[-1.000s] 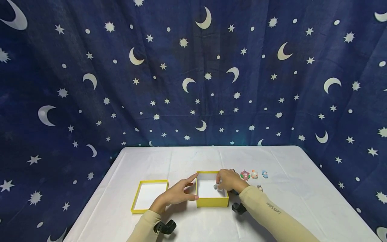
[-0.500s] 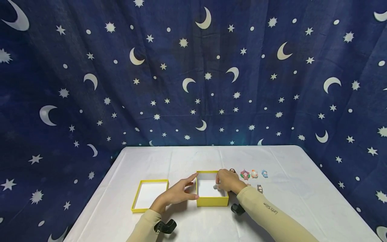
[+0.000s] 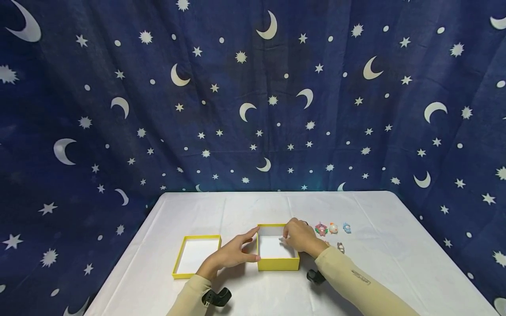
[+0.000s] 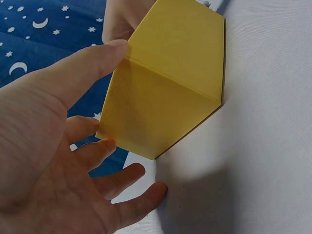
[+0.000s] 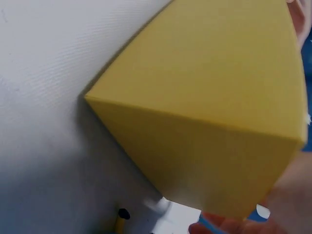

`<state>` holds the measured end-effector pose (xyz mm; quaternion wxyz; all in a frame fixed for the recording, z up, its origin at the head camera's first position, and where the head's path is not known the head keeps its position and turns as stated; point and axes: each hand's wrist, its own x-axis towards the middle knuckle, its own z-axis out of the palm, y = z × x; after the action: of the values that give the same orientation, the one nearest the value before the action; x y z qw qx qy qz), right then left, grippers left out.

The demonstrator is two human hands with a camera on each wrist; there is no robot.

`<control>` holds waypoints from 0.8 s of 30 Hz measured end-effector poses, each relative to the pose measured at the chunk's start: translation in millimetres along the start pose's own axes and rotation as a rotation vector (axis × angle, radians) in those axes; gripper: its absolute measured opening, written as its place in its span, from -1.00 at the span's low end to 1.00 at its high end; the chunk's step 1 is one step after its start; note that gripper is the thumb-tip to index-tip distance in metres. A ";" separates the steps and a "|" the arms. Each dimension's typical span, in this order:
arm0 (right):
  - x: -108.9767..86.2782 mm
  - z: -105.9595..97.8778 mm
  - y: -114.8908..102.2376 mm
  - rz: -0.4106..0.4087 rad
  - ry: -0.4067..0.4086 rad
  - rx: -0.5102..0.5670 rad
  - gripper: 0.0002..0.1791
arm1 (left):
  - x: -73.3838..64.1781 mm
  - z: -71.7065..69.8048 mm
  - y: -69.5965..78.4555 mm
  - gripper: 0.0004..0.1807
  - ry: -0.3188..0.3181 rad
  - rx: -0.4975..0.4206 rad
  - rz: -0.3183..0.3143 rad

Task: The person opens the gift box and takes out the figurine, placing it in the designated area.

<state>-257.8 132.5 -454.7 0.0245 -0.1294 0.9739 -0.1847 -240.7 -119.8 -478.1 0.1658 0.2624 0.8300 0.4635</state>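
An uncovered yellow box (image 3: 278, 264) with a white inside stands on the table. My left hand (image 3: 231, 252) spans its left side, the thumb at the near corner and the index finger at the far corner. In the left wrist view that hand's other fingers are loosely spread beside the box wall. My right hand (image 3: 299, 235) reaches over the right wall and pinches a small grey thing (image 3: 281, 239) inside the box. Fingers cover most of that thing, so its kind is hidden. The right wrist view shows mainly the outer walls of the box.
A shallow yellow-edged lid (image 3: 196, 256) lies inside up on the left. Right of the box lie several small figurines, among them a pink one (image 3: 321, 229), a round orange-and-white one (image 3: 334, 228), a blue one (image 3: 347, 228) and a brown one (image 3: 341, 248). A starry curtain hangs behind.
My right hand and the small grey thing have risen slightly within the box, and the right forearm has shifted a little. The left hand and the box have stayed in place.
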 end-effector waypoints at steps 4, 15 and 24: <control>-2.1 -6.1 6.4 -0.062 0.024 0.119 -0.93 | 0.4 0.8 -0.3 -0.02 0.000 0.006 -0.003; 0.2 -26.9 12.8 -0.243 0.049 0.400 -0.89 | -0.3 0.9 1.7 -0.01 0.008 0.008 -0.017; -5.8 -29.8 12.4 -0.290 0.113 0.440 -0.75 | -0.9 0.5 0.0 -0.02 0.009 0.014 -0.011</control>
<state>-258.1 155.6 -431.5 -0.0289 -0.2488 0.8814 -0.4006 -239.7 -120.0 -478.3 0.1628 0.2572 0.8352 0.4580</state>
